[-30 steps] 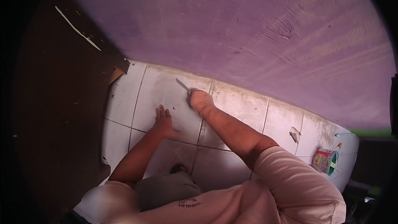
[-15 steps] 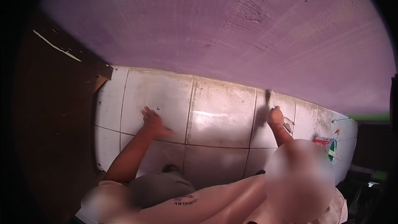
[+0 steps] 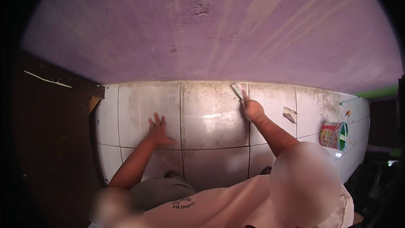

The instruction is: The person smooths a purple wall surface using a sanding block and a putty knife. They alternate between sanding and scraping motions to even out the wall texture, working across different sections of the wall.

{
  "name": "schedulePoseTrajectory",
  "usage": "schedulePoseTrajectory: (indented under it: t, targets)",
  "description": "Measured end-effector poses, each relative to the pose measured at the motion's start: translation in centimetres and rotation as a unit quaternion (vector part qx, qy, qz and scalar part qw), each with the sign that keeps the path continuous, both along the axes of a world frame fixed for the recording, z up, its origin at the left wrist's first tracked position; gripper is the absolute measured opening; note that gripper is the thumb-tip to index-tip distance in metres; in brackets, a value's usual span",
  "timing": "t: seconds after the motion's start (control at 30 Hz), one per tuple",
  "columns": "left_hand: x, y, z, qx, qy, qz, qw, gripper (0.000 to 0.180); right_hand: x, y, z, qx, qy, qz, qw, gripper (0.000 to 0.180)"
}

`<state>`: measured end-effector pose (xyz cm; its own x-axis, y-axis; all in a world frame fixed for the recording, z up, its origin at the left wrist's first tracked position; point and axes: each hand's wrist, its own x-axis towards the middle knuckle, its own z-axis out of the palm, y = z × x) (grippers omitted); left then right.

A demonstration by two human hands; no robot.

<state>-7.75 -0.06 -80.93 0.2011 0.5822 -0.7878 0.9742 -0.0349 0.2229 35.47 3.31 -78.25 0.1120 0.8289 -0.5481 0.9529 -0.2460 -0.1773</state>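
Observation:
My left hand (image 3: pixel 157 133) rests on a white floor tile (image 3: pixel 139 101) with its fingers spread, holding nothing. In my right hand (image 3: pixel 253 109) is a flat, pale rectangular piece (image 3: pixel 238 90); its exact kind is not clear. The piece is tilted over the dirt-stained strip of tile beside the foot of the purple wall (image 3: pixel 202 46). My right fingers are closed around its near end. Brown grime marks the tile (image 3: pixel 215 114) between my two hands.
Dark brown furniture (image 3: pixel 55 135) stands along the left. To the right, a torn scrap (image 3: pixel 290 115) lies on the tiles near a colourful bucket (image 3: pixel 333 135) with a green inside. Behind the bucket is a thin tool (image 3: pixel 348 113) with an orange end.
My right hand has swung left along the wall's foot with the flat piece, whose face now shows. My view has shifted, bringing the bucket more fully into sight. My left hand stays spread on the floor.

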Motion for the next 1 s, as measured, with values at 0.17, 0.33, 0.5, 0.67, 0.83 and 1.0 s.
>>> schedulePoseTrajectory:
  t: [0.17,0.33,0.5,0.67,0.83,1.0]
  targets:
    - [1.1,1.0,0.3,-0.025,0.012,-0.008,1.000,0.162,20.1,-4.0,-3.4,0.115,-0.118,-0.254,0.953,0.050]
    - [1.9,0.4,1.7,-0.020,0.020,0.002,1.000,0.162,4.7,-2.4,3.9,0.006,-0.042,-0.068,0.997,0.043]
    - [1.6,0.8,1.8,-0.009,0.022,-0.007,1.000,0.161,-4.2,-4.1,4.6,-0.048,-0.036,0.060,0.996,0.054]
    - [0.9,0.7,0.9,0.003,-0.014,-0.004,1.000,0.163,-5.7,3.9,5.4,-0.062,0.002,0.023,0.998,0.044]
    - [1.5,0.6,0.6,-0.012,0.019,0.000,1.000,0.165,-7.9,-1.2,6.3,-0.073,-0.029,-0.006,0.997,0.038]
    - [1.4,0.9,1.0,-0.022,-0.016,0.022,0.999,0.164,-7.8,6.1,4.0,-0.105,-0.040,0.058,0.992,0.034]
